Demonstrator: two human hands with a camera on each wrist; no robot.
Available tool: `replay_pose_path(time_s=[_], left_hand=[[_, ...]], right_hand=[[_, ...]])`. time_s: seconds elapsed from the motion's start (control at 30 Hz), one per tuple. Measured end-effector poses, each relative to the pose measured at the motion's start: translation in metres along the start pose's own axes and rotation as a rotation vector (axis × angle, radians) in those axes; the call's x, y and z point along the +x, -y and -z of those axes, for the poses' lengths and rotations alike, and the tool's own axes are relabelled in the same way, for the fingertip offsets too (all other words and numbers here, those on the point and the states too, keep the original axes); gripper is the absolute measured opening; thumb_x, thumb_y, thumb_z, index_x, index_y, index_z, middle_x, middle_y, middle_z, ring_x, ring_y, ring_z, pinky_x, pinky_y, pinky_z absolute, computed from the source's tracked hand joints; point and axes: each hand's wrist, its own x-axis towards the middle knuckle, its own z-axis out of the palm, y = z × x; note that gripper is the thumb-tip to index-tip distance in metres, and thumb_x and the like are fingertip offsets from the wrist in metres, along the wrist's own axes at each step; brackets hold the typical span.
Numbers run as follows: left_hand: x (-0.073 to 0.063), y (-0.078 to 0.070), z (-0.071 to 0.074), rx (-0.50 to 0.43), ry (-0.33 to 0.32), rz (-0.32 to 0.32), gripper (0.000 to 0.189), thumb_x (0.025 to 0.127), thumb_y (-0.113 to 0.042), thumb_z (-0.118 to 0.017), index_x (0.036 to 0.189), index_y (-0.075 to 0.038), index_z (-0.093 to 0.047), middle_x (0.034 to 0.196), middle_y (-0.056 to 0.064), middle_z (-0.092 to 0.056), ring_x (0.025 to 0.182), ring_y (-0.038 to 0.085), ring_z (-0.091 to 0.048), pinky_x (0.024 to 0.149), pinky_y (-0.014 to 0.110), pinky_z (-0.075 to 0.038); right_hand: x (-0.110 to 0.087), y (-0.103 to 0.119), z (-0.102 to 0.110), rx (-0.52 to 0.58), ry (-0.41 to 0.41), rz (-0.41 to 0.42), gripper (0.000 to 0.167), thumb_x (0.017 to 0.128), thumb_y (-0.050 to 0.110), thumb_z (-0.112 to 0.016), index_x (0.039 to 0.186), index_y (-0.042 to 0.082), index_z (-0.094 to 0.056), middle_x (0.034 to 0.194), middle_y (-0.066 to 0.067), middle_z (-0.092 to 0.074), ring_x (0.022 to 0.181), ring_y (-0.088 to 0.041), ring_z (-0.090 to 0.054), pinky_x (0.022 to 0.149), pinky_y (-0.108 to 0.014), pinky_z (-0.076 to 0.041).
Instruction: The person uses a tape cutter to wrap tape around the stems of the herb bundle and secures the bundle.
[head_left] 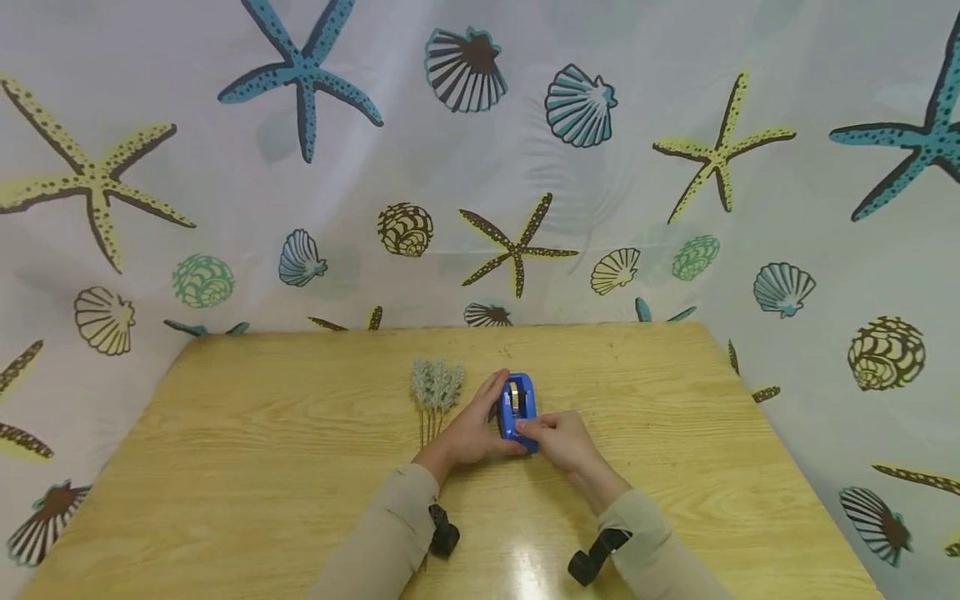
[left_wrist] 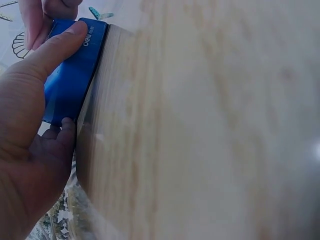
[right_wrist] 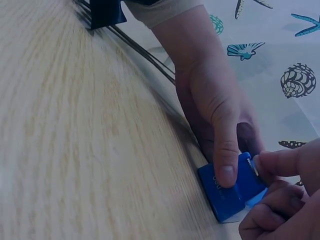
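A blue tape dispenser (head_left: 531,402) stands on the wooden table, a roll of tape (head_left: 514,395) set in its middle and its cutter end towards the person. My left hand (head_left: 472,432) grips it from the left, thumb across the near end and fingers along the far left side. At the serrated cutter (right_wrist: 252,166), thumb and index finger of my right hand (head_left: 567,442) pinch the end of the tape, which is mostly hidden by the fingertips. The other right fingers are curled in.
Dried flower sprigs (head_left: 437,385) with thin stems lie just left of the dispenser, partly under the left forearm. The wooden table (head_left: 262,433) extends to both sides. Behind it hangs a cloth (head_left: 420,167) printed with starfish and shells.
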Motion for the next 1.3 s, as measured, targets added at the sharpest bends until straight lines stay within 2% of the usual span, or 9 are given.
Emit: replay_pose_path(time_s=[0.13,0.2,0.37,0.53,0.67,0.9,1.07,1.3], left_hand=[[0.0,0.001,-0.001,-0.008,-0.004,0.011,0.125,0.075,-0.023,-0.09,0.161,-0.031,0.0,0.17,-0.001,0.004,0.155,0.026,-0.015,0.122,0.041,-0.025],[0.0,0.001,-0.001,-0.014,-0.002,0.011,0.125,0.074,-0.022,-0.09,0.161,-0.031,0.0,0.17,-0.002,0.004,0.155,0.026,-0.014,0.122,0.042,-0.024],[-0.002,-0.001,-0.001,-0.013,-0.004,0.012,0.125,0.074,-0.023,-0.09,0.161,-0.033,0.0,0.17,-0.002,0.004,0.155,0.028,-0.015,0.122,0.044,-0.024],[-0.003,-0.002,0.001,0.01,-0.018,0.022,0.125,0.074,-0.024,-0.091,0.16,-0.036,0.0,0.17,-0.003,0.003,0.155,0.027,-0.015,0.122,0.045,-0.025],[-0.002,0.0,0.0,0.036,-0.01,0.033,0.125,0.074,-0.03,-0.09,0.16,-0.037,0.001,0.169,-0.005,0.003,0.155,0.025,-0.015,0.122,0.043,-0.026],[-0.002,0.001,-0.003,0.031,-0.003,0.035,0.126,0.073,-0.033,-0.09,0.16,-0.036,0.001,0.17,-0.002,0.004,0.155,0.026,-0.014,0.121,0.043,-0.027],[-0.002,0.0,-0.003,0.061,-0.01,0.028,0.126,0.072,-0.032,-0.09,0.16,-0.035,0.0,0.17,-0.002,0.003,0.155,0.026,-0.014,0.121,0.043,-0.026],[-0.001,0.0,-0.002,0.097,-0.018,0.045,0.126,0.072,-0.034,-0.091,0.16,-0.038,0.0,0.17,-0.004,0.002,0.154,0.027,-0.018,0.122,0.046,-0.026]], right_hand=[[-0.005,0.002,0.001,-0.001,0.0,-0.015,0.03,0.091,0.026,-0.073,0.099,-0.002,-0.077,0.087,0.001,-0.061,0.074,-0.012,-0.043,0.059,-0.024,-0.033],[-0.008,0.003,0.001,0.018,0.006,-0.035,0.031,0.092,0.026,-0.072,0.101,-0.003,-0.076,0.078,0.003,-0.057,0.068,-0.011,-0.041,0.056,-0.024,-0.031],[-0.015,0.004,0.005,0.068,0.03,-0.088,0.038,0.093,0.027,-0.07,0.112,-0.005,-0.072,0.051,0.01,-0.033,0.045,-0.006,-0.028,0.044,-0.022,-0.024],[-0.02,0.002,0.009,0.079,0.078,-0.123,0.046,0.095,0.032,-0.068,0.122,-0.005,-0.067,0.052,0.01,-0.032,0.043,-0.005,-0.028,0.043,-0.021,-0.025],[-0.026,0.0,0.01,0.072,0.104,-0.147,0.044,0.097,0.033,-0.065,0.121,-0.004,-0.068,0.051,0.009,-0.032,0.043,-0.005,-0.027,0.044,-0.021,-0.025],[-0.036,-0.003,0.007,0.096,0.111,-0.142,0.042,0.101,0.03,-0.059,0.12,-0.007,-0.067,0.049,0.01,-0.032,0.042,-0.004,-0.026,0.043,-0.02,-0.023],[-0.045,-0.003,0.006,0.094,0.117,-0.146,0.042,0.103,0.03,-0.056,0.116,-0.007,-0.067,0.051,0.009,-0.034,0.044,-0.004,-0.029,0.045,-0.02,-0.025],[-0.057,-0.005,0.003,0.1,0.115,-0.14,0.04,0.103,0.03,-0.054,0.121,-0.004,-0.067,0.051,0.01,-0.033,0.044,-0.004,-0.028,0.044,-0.02,-0.025]])
